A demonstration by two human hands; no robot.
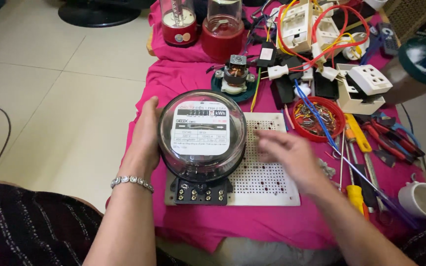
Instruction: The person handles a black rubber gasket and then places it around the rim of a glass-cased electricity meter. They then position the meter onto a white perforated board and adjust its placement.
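While my left hand [146, 135] cups the left side of the round glass-domed meter [202, 134] on the white perforated board [267, 182], my right hand [289, 155] hovers open just right of it, blurred.

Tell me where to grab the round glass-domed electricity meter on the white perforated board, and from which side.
Probably best taken by the rim of the round glass-domed electricity meter, one palm on each side. The left hand already cups its left edge; the right hand hovers apart over the white perforated board. The smooth dome gives no grip on top, and the black terminal block occupies the near side.
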